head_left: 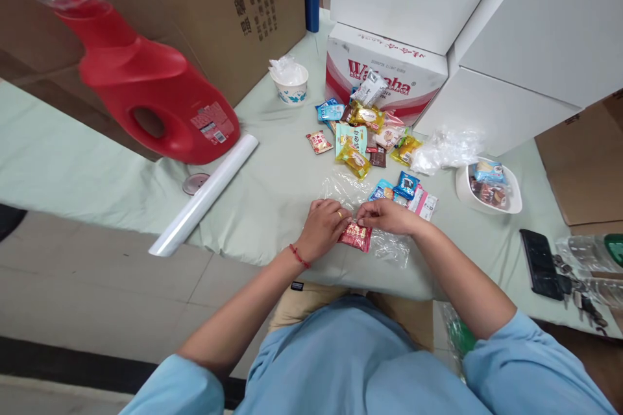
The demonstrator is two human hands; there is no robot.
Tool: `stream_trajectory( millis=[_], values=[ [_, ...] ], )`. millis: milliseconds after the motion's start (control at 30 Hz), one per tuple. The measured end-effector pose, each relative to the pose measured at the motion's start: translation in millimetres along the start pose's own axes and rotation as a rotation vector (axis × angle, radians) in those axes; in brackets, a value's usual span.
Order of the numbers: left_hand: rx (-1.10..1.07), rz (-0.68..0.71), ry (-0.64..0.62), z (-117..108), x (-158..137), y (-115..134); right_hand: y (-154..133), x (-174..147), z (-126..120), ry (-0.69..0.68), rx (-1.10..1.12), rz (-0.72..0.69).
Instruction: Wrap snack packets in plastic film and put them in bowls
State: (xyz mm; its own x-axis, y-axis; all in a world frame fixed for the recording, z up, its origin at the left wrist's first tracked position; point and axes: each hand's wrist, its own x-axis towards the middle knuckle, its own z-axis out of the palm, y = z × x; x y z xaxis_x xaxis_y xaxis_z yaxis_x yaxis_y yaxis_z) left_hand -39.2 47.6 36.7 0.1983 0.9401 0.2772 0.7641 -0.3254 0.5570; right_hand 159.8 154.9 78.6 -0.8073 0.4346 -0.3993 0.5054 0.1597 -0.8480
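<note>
A red snack packet (355,237) lies near the table's front edge, on a clear plastic bag (392,249). My left hand (325,227) is closed at the packet's left side, its fingertips on the top edge. From the other side my right hand (387,215) comes in with fingers curled, pinching at the packet's upper right edge. Whether the bag's film is also between the fingers I cannot tell. Just beyond my right hand are a dark blue packet (406,185), a light blue packet (381,190) and a pink and white packet (423,203).
Farther back, several snack packets (351,140) form a pile before a Wahaha carton (387,71). Crumpled plastic bags (448,149) and a white tub (489,202) of snacks are at right, a phone (540,264) beyond. Left stand a red jug (160,97), a white roll (204,198) and a paper cup (291,85).
</note>
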Motion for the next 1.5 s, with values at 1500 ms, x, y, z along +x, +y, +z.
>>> stream_trajectory(
  millis=[1500],
  values=[
    [0.391,-0.091,0.012,5.5,-37.7,58.1,-58.8,-32.4,33.2,0.174,-0.858,0.006]
  ],
)
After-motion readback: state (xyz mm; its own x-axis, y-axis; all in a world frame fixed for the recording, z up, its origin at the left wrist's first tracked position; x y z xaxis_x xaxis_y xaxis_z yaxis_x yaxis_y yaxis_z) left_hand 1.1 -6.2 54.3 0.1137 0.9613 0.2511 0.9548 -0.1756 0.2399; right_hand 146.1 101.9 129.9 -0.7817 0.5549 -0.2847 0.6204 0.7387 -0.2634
